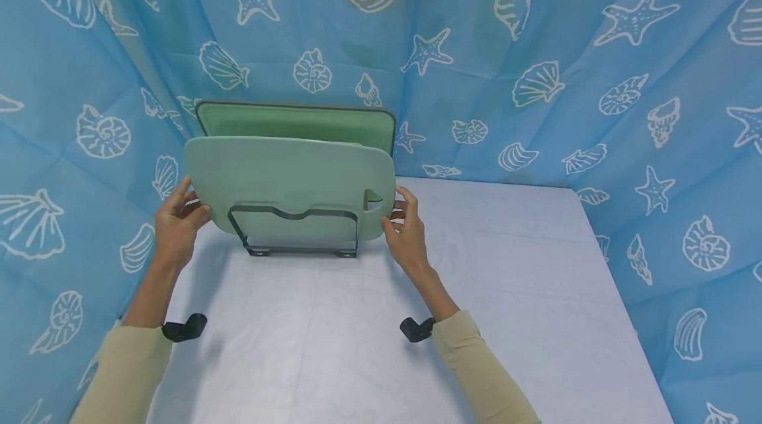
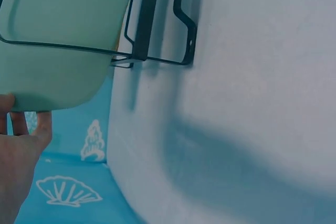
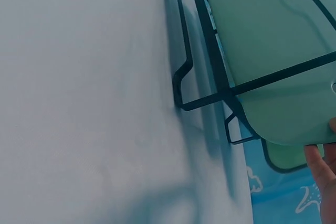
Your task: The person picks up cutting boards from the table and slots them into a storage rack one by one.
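Note:
A pale green cutting board [image 1: 286,176] stands on its long edge in a black metal rack [image 1: 303,250], behind the rack's front wire. It has a cut-out handle hole near its right end. My left hand [image 1: 176,229] holds the board's left end, thumb in front and fingers behind, as the left wrist view also shows at the board's edge [image 2: 68,90]. At the other end my right hand [image 1: 407,232] grips the edge beside the hole. Behind it stands a second green board [image 1: 292,121] with a dark rim, its lower part hidden by the front board.
The rack rests near the far left of a table with a white cover [image 1: 506,292]. A blue curtain [image 1: 464,67] with white shells and starfish hangs behind and at both sides. Black wrist-camera mounts [image 1: 186,327] sit at both sleeves.

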Demonstrator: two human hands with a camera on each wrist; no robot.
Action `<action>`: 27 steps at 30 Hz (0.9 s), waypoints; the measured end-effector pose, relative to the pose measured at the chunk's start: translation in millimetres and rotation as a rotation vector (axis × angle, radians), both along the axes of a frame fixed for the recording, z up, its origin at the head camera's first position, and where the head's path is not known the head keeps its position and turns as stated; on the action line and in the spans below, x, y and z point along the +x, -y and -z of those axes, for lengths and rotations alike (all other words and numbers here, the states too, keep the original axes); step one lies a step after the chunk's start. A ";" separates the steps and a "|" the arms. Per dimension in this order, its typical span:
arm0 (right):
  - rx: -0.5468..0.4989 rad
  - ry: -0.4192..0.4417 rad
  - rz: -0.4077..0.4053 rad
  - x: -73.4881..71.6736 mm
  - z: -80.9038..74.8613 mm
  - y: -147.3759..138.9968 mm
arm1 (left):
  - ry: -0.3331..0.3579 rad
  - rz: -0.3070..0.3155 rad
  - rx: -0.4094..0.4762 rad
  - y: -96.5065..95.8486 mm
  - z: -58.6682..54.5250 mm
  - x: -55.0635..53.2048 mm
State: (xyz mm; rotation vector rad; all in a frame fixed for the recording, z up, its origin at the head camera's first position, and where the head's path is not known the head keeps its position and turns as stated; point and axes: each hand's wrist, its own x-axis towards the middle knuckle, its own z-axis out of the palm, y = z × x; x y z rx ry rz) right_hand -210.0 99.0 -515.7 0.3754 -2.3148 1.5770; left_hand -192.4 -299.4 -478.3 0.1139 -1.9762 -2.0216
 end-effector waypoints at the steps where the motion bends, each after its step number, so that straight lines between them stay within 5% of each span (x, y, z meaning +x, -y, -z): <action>1: 0.003 -0.005 0.001 0.3 0.9 -0.4 | 0.003 0.002 0.002 -0.2 0.7 -0.1; 14: 0.034 -0.057 -0.012 -0.4 4.1 -0.4 | 0.032 0.008 0.049 -0.9 4.3 2.4; 27: 0.052 -0.027 0.010 1.0 4.2 2.7 | 0.022 0.081 0.142 3.4 5.3 1.7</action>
